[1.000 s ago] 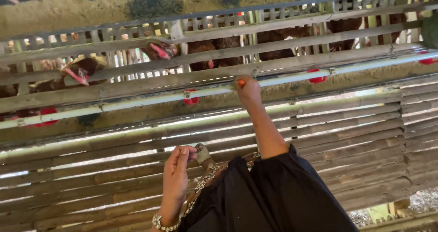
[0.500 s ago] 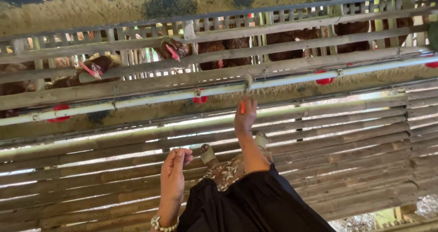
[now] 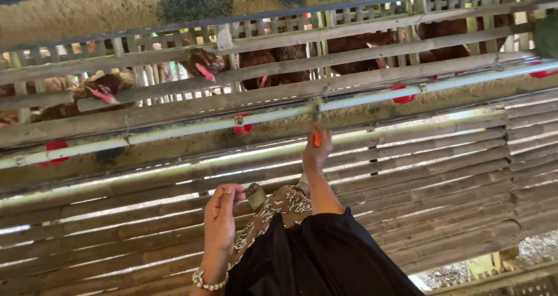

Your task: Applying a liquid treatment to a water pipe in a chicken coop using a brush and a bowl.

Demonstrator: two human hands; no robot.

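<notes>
Near, left hand (image 3: 221,214): raised at near left, beaded bracelet (image 3: 209,283) at wrist; fingertips pinched together on edge of brown-and-cream patterned cloth (image 3: 288,206), beside a small dull metal fitting (image 3: 256,196) whose kind cannot be told.
Near, sleeve: loose black fabric sleeve (image 3: 325,261) over right forearm, hanging slack at near centre.
Middle, right hand (image 3: 317,150): stretched far and up, just below white plastic water pipe (image 3: 407,89); fingers closed around small orange cylindrical part (image 3: 317,138), upper end showing above knuckles.
Held part, location: centre of scene, just under pipe, below a dark clamp on the line; contact with pipe cannot be told.
Held part, handling: judged light, rigid, smooth plastic; likely slippery if wet; fingertip pinch near lower end judged sufficient, upper end left free.
Pipe: long, thin, running left to right with slight rise to right; judged stiff but flexible between hangers, so steadying close to a clamp advisable.
Drinkers: red round plastic drinker cups (image 3: 243,127) hung under pipe at intervals, left to far right; judged brittle, not suited to gripping.
Cage front: grey weathered bamboo slats (image 3: 174,226) sloping near to far, horizontal rails above.
Far: brown hens (image 3: 200,63) with red combs behind upright bars.
</notes>
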